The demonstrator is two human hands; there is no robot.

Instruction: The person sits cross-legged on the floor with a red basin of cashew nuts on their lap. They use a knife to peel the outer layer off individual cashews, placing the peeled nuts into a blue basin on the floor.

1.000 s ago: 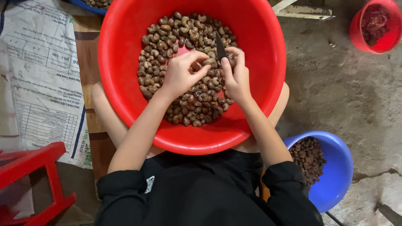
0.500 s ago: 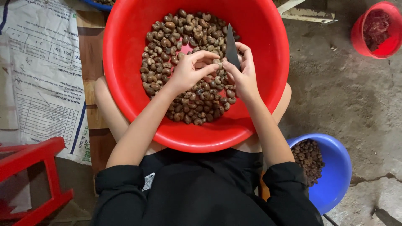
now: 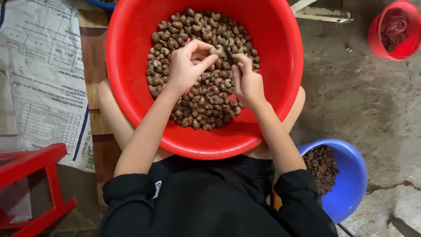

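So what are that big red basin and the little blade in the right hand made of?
The big red basin looks like moulded plastic: even colour, smooth glossy wall with soft highlights. The blade in the right hand is dark and thin, probably metal, though it is too small to be sure.

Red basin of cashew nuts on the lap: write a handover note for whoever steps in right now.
Left hand: fingers pinch one cashew nut above the pile.
Right hand: grips a small dark knife, tip at that nut.
Things: the big red basin rests on the person's lap and holds a heap of cashew nuts in their shells. A blue bowl at the right knee is partly filled with brown nuts. A small red bucket stands on the floor at upper right.
Done: some nuts lie in the blue bowl.
Left: the heap in the basin is large; the held nut is being worked.
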